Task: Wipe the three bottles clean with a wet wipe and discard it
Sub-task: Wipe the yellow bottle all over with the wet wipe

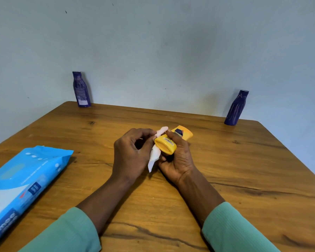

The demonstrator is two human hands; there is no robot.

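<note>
While right hand (178, 158) grips one yellow bottle (166, 145), left hand (131, 153) pinches one wipe (154, 155)

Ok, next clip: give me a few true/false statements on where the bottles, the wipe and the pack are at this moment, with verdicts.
1. The right hand grips the yellow bottle. True.
2. The left hand pinches the white wipe against that bottle. True.
3. Both purple bottles lie on their sides. False: the left purple bottle and the right purple bottle stand upright at the far edge of the table.
4. The blue wipes pack sits on the table's right side. False: it lies at the near left.
</note>
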